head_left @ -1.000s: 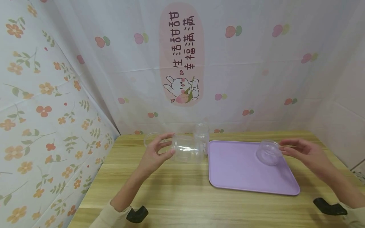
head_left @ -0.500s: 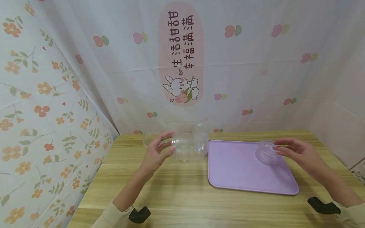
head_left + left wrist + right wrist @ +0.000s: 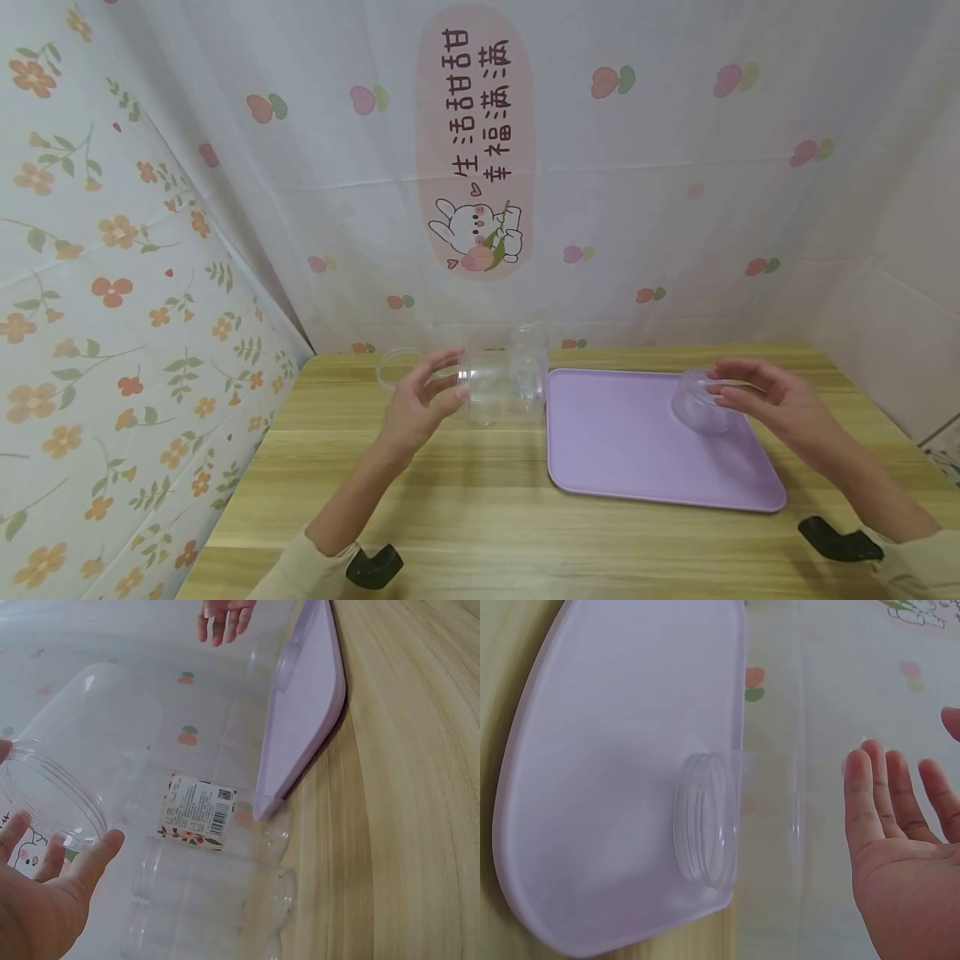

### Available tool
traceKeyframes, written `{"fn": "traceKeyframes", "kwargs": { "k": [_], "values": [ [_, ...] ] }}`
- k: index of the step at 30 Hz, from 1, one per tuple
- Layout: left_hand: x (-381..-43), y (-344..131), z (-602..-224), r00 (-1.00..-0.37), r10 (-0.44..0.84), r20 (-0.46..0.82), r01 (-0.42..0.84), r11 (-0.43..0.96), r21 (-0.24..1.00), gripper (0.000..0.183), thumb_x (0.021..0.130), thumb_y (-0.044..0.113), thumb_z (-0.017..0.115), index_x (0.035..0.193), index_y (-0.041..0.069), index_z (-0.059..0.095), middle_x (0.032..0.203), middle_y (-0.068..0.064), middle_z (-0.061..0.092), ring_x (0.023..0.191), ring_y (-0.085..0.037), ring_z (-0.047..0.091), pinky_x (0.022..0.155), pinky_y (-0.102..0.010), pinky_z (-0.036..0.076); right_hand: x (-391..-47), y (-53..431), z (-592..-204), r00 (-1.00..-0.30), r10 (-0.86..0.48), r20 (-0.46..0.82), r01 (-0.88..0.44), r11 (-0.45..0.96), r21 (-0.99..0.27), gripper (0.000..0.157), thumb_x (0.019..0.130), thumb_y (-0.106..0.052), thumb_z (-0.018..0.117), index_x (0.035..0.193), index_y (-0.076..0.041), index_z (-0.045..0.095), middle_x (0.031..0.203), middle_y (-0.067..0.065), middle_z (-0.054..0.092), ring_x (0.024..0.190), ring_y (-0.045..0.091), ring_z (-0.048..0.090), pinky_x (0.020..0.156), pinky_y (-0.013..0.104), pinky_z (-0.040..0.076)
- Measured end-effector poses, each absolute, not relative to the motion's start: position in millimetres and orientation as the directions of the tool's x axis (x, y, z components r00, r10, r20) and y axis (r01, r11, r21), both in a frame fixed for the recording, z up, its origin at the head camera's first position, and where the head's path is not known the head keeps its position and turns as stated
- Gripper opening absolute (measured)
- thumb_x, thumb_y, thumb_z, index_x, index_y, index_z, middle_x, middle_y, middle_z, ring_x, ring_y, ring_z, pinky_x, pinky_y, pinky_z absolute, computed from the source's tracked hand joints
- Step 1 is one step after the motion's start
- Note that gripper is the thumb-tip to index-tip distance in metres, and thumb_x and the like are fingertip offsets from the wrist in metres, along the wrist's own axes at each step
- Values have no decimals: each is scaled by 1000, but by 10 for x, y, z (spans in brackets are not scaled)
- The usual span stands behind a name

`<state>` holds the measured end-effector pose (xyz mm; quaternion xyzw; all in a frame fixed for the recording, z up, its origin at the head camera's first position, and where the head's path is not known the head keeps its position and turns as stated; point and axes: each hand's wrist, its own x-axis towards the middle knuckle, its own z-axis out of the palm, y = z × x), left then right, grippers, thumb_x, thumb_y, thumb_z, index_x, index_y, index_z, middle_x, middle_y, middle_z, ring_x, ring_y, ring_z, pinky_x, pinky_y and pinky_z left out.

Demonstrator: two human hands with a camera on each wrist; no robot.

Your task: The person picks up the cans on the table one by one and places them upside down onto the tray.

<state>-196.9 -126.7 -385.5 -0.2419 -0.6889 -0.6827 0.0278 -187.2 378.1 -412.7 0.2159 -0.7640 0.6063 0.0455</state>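
In the head view my left hand [image 3: 423,404] grips a clear plastic jar [image 3: 491,387] by its threaded rim. The jar lies sideways in the air, mouth towards my palm, as the left wrist view shows my fingertips and thumb spread round the rim. Another clear jar [image 3: 705,821] stands mouth down on the lilac tray [image 3: 637,442], near its right back corner. My right hand [image 3: 780,400] hovers beside that jar with straight, loosely spread fingers. In the right wrist view a gap separates its fingertips [image 3: 860,769] from the jar.
Several clear jars [image 3: 214,881] stand on the wooden table [image 3: 450,517] left of the tray, one bearing a printed label [image 3: 196,810]. A clear round rim [image 3: 397,367] shows behind my left hand. A patterned curtain [image 3: 660,192] hangs along the table's back edge.
My right hand has shifted a little left, over the jar on the tray in the head view. My left hand has moved slightly right, still holding its jar.
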Motion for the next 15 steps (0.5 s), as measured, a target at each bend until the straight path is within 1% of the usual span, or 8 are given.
{"fn": "traceKeyframes", "kwargs": {
  "k": [4,8,10,11,15],
  "values": [
    [-1961,-1243,-3865,-873,301,383,382,-65,922,53,94,8,68,145,8,52,148,-20,44,126,-44,52,92,-43,56,-1883,3737,-4121,-904,-274,328,-380,165,-910,39,98,15,54,137,13,46,129,23,57,112,16,66,87,29,56],
    [-1961,-1225,-3868,-864,304,401,401,-66,914,54,93,6,68,144,1,50,147,-18,44,125,-46,52,90,-42,57,-1904,3695,-4122,-893,-296,340,-392,139,-909,40,98,16,54,137,14,45,129,18,59,114,18,66,89,31,55],
    [-1965,-1223,-3877,-864,299,405,407,-59,911,54,93,7,68,144,0,50,147,-17,45,125,-46,52,90,-42,57,-1911,3673,-4123,-886,-306,348,-399,124,-909,40,98,16,53,137,15,44,129,16,60,115,19,65,90,33,55],
    [-1967,-1224,-3883,-863,297,408,411,-55,910,54,93,7,68,144,-1,49,147,-16,45,125,-46,51,91,-42,57,-1914,3661,-4125,-883,-311,352,-403,117,-908,40,98,17,54,137,16,44,129,16,60,115,19,65,90,33,55],
    [-1971,-1230,-3909,-863,285,417,423,-45,905,54,94,7,68,144,1,50,147,-15,44,127,-47,50,96,-41,54,-1917,3614,-4136,-880,-317,353,-406,120,-906,41,97,16,55,137,17,43,129,25,56,115,19,65,89,33,55]
  ]
}}
